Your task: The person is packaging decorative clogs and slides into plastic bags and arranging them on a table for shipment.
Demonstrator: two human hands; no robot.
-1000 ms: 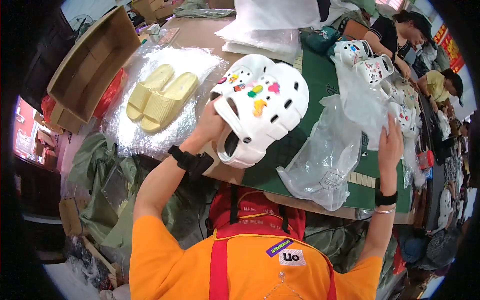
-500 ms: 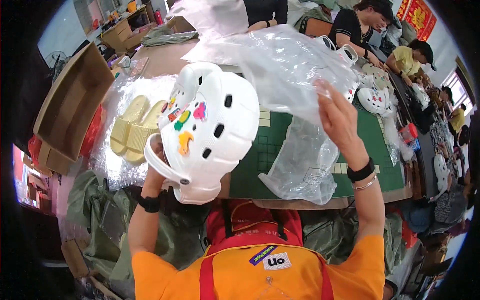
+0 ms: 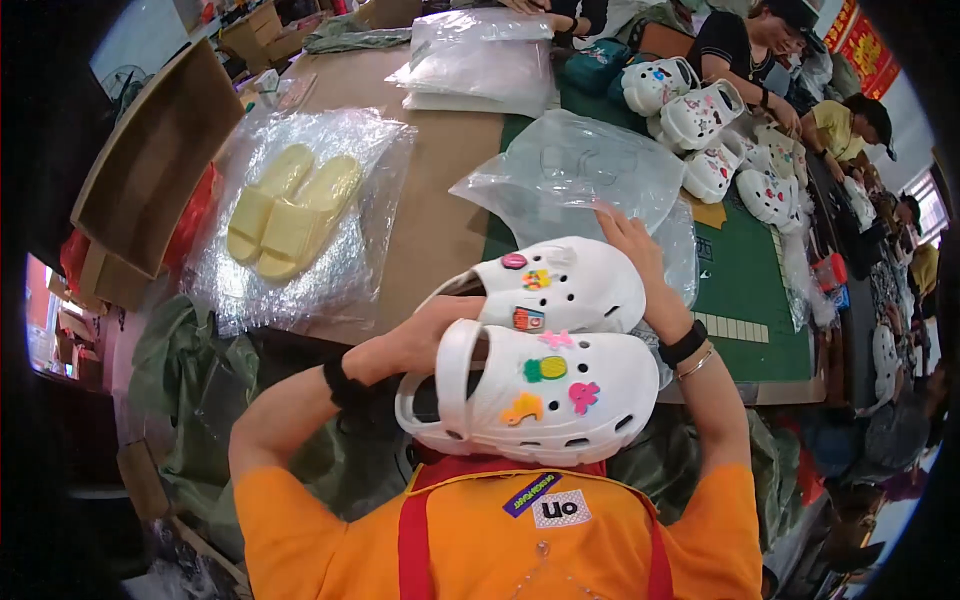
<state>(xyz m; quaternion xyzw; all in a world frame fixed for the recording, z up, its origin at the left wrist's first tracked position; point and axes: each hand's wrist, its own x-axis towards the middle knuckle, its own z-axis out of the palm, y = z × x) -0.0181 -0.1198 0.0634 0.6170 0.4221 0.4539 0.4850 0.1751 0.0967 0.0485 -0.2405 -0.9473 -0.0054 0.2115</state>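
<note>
My left hand [image 3: 425, 335] grips a pair of white clogs at their heel openings, holding them sideways above the table edge in front of my chest. The near clog [image 3: 610, 385] carries colourful charms, among them a pineapple and an orange one. Behind it lies the far clog [image 3: 600, 285], also with charms. My right hand [image 3: 640, 260], partly hidden by the far clog, has its fingers at the edge of a clear plastic bag [image 3: 620, 170]. The bag spreads over the table just beyond the clog toes.
Yellow slippers [image 3: 295, 215] lie on clear wrap [image 3: 375, 240] at the left, beside a cardboard box [image 3: 150, 165]. A stack of clear bags [image 3: 480, 60] sits at the back. Several decorated white clogs [image 3: 700, 115] are piled far right on the green mat [image 3: 740, 285]. People work beyond.
The clogs have swung right and down, their toes now pointing right toward the bag. My right hand has lowered the bag and moved left. The bag stack at the back is now in plain view.
</note>
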